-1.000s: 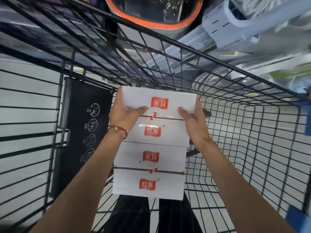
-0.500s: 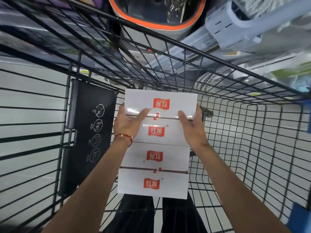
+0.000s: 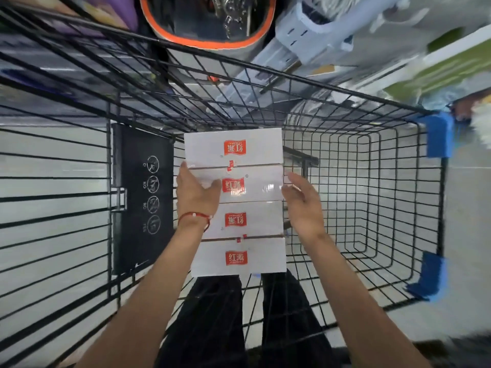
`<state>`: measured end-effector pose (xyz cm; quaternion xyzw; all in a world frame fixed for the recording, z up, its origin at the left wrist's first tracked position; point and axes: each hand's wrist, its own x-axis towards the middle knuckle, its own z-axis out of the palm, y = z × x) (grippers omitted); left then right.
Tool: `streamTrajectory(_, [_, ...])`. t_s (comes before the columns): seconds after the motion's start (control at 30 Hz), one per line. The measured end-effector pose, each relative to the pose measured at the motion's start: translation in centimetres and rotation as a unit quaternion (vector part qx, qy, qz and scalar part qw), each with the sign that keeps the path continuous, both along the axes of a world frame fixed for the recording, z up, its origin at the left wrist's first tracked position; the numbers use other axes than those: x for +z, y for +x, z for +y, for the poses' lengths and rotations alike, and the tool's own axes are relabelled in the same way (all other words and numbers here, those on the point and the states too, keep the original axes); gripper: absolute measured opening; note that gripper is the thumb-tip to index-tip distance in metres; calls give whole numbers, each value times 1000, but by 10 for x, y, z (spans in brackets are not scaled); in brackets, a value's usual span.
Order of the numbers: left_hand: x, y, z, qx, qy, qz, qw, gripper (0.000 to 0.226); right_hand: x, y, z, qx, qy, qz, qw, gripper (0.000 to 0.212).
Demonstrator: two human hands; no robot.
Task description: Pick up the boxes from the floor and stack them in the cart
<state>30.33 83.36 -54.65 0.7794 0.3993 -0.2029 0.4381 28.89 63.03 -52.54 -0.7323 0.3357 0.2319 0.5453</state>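
— White boxes [image 3: 233, 152], each with a red label, white characters on it.
— And the cart [image 3: 442, 208]: black wire grid, blue corner guards [image 3: 438, 134].
— Black panel [image 3: 132, 235], white circle icons. Red string bracelet [image 3: 194, 217], too.
— Orange rim on that dark dome [image 3: 186, 17].

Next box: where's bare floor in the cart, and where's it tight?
Free: cart floor right of the white boxes, out to the right wall with blue corner guards; the right hand hangs beside the boxes. Tight: the strip between the boxes and the black sign panel, where the left hand touches the boxes.
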Motion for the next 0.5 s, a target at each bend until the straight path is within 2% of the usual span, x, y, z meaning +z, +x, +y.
streamTrajectory(0.1, [31, -16, -14, -21, -24, -37, 999, 76, 24, -24, -14, -42, 10, -24, 999, 28])
streamTrajectory(0.2, [61, -38, -34, -47, -89, -42, 994, 68, 46, -50, -27, -86, 36, -70, 993, 19])
streamTrajectory(0.3, [86, -59, -60, -88, -131, -48, 986, 57, 66, -75, -46, -121, 64, -98, 986, 24])
streamTrajectory(0.5, [129, -104, -129, -187, -128, -107, 968, 43, 107, -129, -96, -202, 128, -157, 958, 19])
